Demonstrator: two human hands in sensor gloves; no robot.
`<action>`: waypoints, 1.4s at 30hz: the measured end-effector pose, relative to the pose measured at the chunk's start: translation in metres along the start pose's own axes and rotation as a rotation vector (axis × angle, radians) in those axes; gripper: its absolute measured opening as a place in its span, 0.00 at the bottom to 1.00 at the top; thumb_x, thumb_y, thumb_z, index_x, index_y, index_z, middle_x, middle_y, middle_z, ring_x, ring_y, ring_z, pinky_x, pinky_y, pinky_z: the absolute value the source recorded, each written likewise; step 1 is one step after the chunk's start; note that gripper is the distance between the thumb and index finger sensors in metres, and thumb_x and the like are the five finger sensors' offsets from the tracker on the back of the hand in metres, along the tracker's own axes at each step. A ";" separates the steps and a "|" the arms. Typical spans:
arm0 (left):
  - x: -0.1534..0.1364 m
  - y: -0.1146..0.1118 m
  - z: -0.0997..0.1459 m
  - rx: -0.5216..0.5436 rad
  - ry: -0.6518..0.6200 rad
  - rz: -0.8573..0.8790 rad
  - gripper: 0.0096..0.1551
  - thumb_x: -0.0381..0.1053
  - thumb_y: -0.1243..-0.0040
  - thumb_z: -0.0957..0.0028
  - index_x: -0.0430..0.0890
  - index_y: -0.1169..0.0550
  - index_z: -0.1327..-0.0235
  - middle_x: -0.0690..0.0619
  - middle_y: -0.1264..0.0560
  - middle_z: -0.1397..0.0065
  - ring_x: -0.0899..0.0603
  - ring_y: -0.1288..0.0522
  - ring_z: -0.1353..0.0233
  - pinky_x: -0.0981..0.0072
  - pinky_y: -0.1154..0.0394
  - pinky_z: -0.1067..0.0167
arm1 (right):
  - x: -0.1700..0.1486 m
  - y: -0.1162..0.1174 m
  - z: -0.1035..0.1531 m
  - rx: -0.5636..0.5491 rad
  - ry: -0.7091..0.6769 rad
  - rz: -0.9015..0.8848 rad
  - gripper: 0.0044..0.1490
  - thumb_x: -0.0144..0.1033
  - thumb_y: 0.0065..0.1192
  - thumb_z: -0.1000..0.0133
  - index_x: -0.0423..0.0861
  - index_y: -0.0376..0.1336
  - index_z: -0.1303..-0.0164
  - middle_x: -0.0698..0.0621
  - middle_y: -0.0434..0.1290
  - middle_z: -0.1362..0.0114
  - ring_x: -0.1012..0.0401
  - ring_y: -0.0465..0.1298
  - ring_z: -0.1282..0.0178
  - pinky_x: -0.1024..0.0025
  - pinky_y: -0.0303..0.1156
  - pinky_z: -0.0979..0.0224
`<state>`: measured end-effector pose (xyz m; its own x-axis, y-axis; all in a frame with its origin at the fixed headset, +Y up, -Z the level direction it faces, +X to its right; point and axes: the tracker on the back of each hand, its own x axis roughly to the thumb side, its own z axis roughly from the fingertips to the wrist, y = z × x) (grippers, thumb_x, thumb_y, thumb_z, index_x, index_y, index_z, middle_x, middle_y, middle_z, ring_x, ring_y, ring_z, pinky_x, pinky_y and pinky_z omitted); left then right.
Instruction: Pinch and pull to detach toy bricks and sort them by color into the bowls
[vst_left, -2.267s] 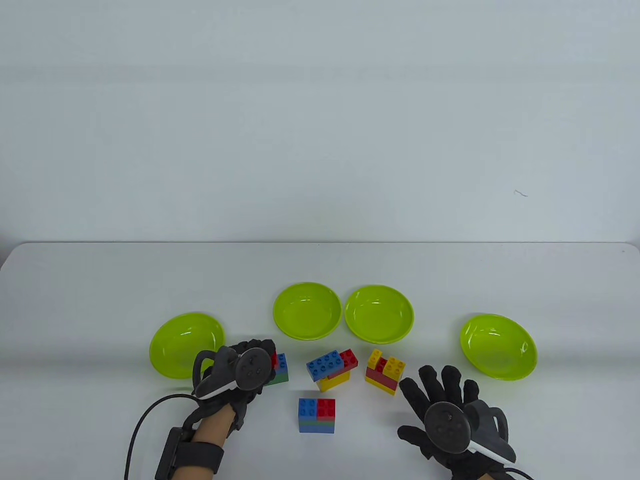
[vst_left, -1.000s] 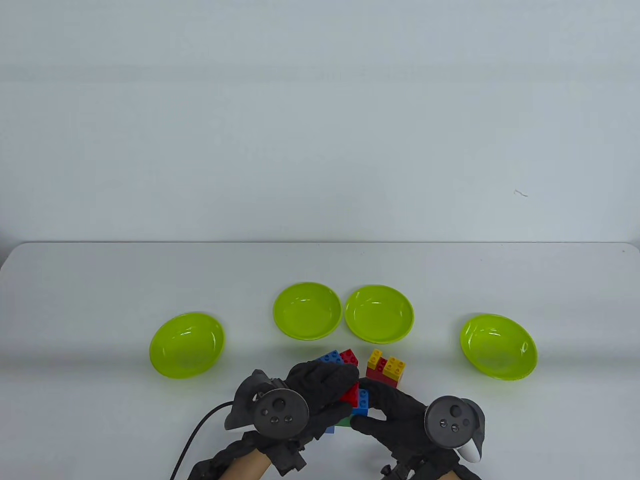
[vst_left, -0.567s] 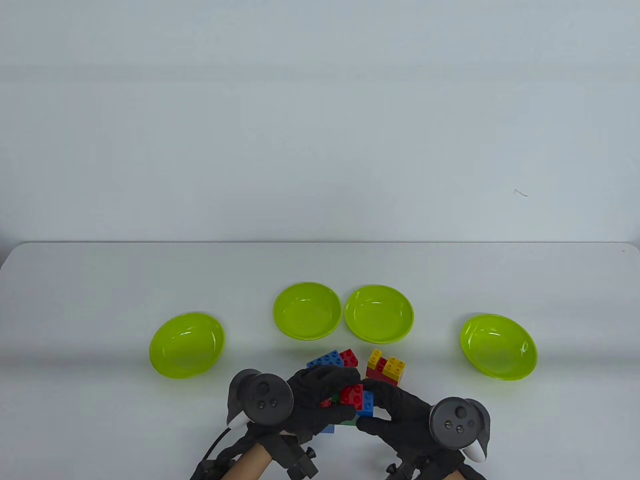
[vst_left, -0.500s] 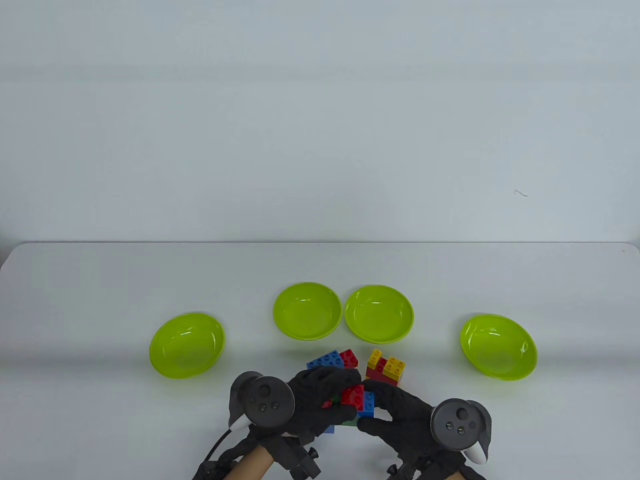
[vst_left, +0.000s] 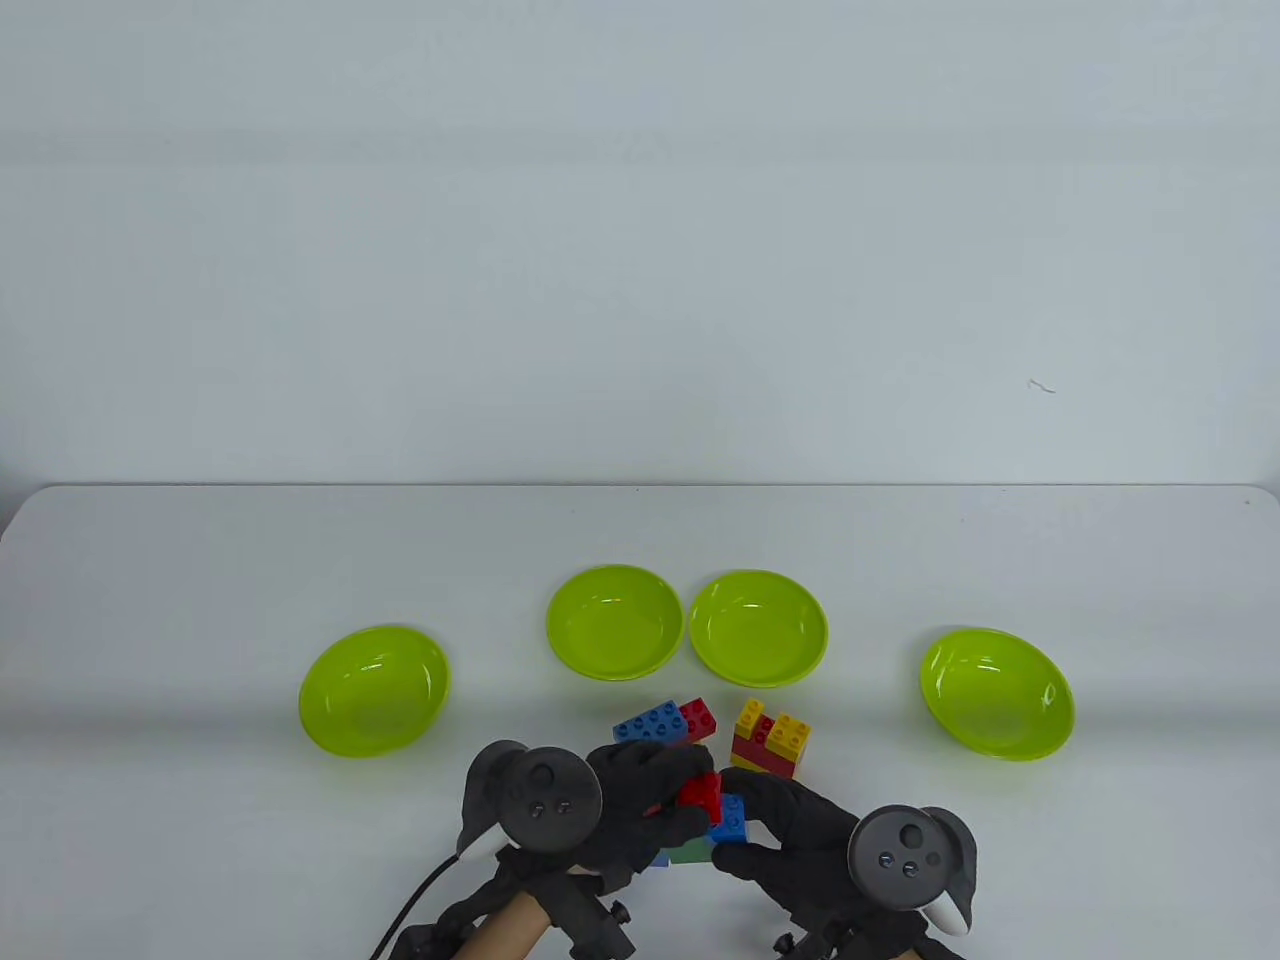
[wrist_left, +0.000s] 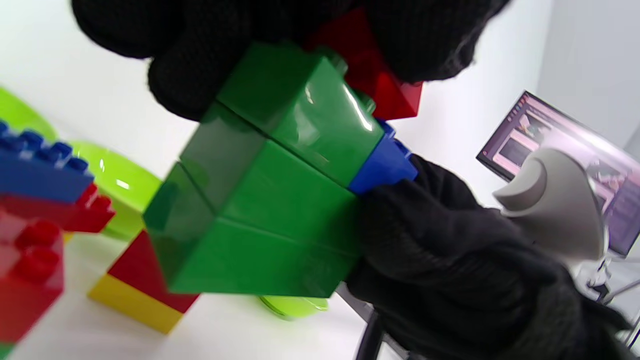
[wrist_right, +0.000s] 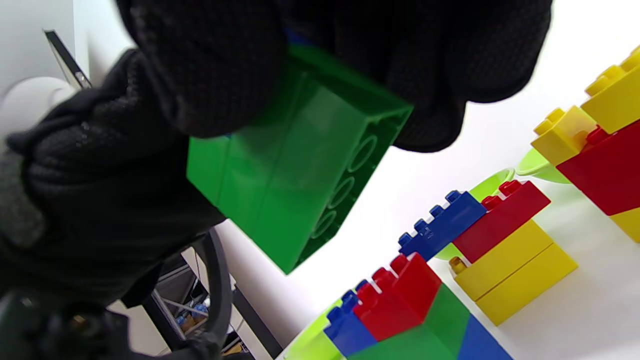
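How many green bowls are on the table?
4 green bowls: far left, middle left, middle right, far right. All look empty.

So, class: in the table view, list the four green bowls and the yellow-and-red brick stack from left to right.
Left bowl → second bowl → third bowl → yellow-and-red stack → right bowl.
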<state>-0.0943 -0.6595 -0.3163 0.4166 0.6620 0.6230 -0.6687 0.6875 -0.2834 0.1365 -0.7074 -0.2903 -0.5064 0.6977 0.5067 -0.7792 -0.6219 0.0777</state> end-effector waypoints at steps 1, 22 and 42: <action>-0.001 0.001 0.000 0.007 -0.002 0.001 0.37 0.54 0.41 0.49 0.31 0.25 0.34 0.31 0.22 0.39 0.32 0.22 0.40 0.37 0.32 0.37 | 0.000 0.000 0.000 -0.004 0.007 -0.009 0.39 0.42 0.69 0.52 0.40 0.64 0.31 0.41 0.75 0.33 0.45 0.79 0.37 0.45 0.70 0.31; -0.149 0.126 0.078 0.287 0.610 -0.530 0.37 0.50 0.40 0.47 0.34 0.31 0.27 0.31 0.29 0.30 0.30 0.28 0.32 0.37 0.37 0.32 | -0.006 -0.015 0.003 -0.055 0.042 -0.020 0.39 0.42 0.69 0.51 0.39 0.63 0.30 0.39 0.74 0.32 0.43 0.78 0.36 0.44 0.69 0.31; -0.080 0.094 0.041 0.187 0.295 -0.341 0.46 0.60 0.45 0.44 0.32 0.37 0.23 0.28 0.35 0.25 0.27 0.33 0.28 0.34 0.41 0.31 | -0.007 -0.020 0.003 -0.058 0.056 -0.048 0.40 0.42 0.69 0.50 0.39 0.63 0.30 0.39 0.74 0.32 0.43 0.78 0.36 0.44 0.69 0.31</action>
<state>-0.2153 -0.6600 -0.3627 0.7701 0.4830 0.4168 -0.5512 0.8327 0.0535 0.1565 -0.7010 -0.2932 -0.4867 0.7459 0.4547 -0.8223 -0.5669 0.0498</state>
